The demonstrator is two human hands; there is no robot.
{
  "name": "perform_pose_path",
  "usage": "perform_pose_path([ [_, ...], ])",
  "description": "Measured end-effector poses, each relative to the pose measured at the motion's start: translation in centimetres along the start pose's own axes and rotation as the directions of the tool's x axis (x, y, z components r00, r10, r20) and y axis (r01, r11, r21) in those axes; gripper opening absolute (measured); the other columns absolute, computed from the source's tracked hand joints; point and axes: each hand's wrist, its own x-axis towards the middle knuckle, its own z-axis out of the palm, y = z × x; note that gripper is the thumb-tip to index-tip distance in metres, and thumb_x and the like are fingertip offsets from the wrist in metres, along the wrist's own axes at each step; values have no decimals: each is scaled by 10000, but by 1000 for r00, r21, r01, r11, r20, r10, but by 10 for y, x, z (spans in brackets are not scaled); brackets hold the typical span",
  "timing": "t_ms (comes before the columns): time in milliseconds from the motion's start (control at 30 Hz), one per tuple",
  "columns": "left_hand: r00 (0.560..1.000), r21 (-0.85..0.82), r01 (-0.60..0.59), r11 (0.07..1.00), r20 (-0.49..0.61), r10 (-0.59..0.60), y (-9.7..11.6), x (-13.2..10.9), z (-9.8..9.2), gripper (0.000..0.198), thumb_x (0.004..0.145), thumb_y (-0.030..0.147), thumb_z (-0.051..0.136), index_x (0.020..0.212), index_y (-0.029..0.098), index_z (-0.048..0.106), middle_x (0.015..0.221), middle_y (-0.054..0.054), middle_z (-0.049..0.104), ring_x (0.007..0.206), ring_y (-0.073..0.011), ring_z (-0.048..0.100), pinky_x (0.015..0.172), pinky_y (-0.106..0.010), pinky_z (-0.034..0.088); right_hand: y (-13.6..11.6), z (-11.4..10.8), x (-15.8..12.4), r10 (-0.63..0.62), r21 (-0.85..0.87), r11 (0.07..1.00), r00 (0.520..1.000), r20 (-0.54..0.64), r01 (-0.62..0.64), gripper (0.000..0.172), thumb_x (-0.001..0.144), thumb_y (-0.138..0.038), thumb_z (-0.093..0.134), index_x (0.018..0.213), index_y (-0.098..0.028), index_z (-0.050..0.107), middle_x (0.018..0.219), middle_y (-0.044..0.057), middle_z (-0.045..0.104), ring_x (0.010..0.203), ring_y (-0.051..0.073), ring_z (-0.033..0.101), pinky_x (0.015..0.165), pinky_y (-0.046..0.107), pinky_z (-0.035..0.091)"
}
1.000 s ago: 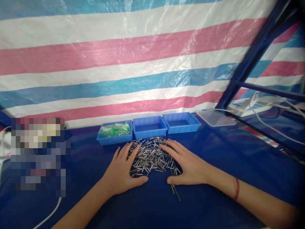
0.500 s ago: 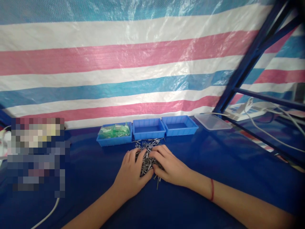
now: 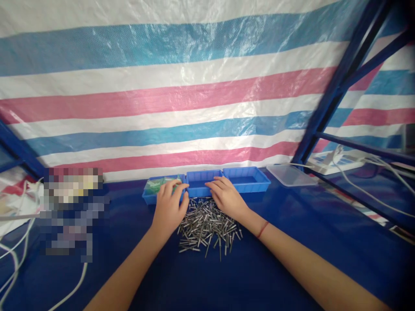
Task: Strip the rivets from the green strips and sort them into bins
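A spread-out pile of silver blind rivets (image 3: 207,226) with thin pins lies on the dark blue tabletop (image 3: 207,285). My left hand (image 3: 170,207) is over the pile's left edge, fingers apart and curved forward, in front of the left blue tray (image 3: 151,198). That tray holds green plastic packs (image 3: 155,185), partly hidden by my fingers. Over the far right side of the pile is my right hand (image 3: 228,198), its fingers stretched toward the middle blue tray (image 3: 196,190). No rivet shows in either hand. Inside the middle tray and the right blue tray (image 3: 251,188) I see only bare blue plastic.
A clear flat lid (image 3: 292,176) lies right of the trays. Striped plastic sheeting (image 3: 181,99) hangs behind, with a blue metal frame (image 3: 327,99) at right. White cables (image 3: 76,285) run along the left, near a blurred-out patch.
Both hands have moved off the middle of the pile, forward and apart, toward the trays. The rivets, gathered between the hands before, now lie in a wider, flatter spread. The view has tilted up.
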Motion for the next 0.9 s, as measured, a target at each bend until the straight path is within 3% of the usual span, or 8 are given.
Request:
perform_pose_path([
  [167,999,86,-10,996,36,7,-17,15,1,241,916,276,438,998,210,655,1032,-80,624,1021,-257,521,893,-416,386,9,10,0,19,82,996,1000,21,-21,422,834,-12,399,1162,-195,592,947,76,658,904,223,562,952,476,416],
  [333,991,136,-56,989,128,39,-32,2,5,251,909,342,479,1071,227,632,1058,-72,645,1039,-264,522,897,-430,343,7,7,-2,25,90,996,999,21,-27,441,816,8,396,1147,-192,607,933,79,659,874,229,558,849,433,457],
  [567,979,94,-97,991,186,79,-41,2,8,227,943,307,438,1008,236,643,1004,-39,662,971,-218,543,840,-360,366,5,5,-6,21,113,993,999,42,-26,451,817,-2,395,1159,-205,609,941,82,661,878,235,574,803,429,465],
  [767,979,70,-99,993,188,84,-41,0,10,230,945,300,430,998,215,637,995,-45,658,955,-212,537,866,-355,380,2,-6,-4,17,171,985,999,31,-22,304,907,-170,423,1140,-199,616,987,93,663,937,239,584,856,440,466],
  [900,983,61,-74,995,171,63,-39,-1,12,237,943,312,418,1006,220,627,1006,-47,654,979,-221,537,860,-363,390,18,-24,-7,122,101,989,987,-102,-112,323,921,-319,438,1186,-206,586,1115,117,622,1063,275,547,927,473,431],
])
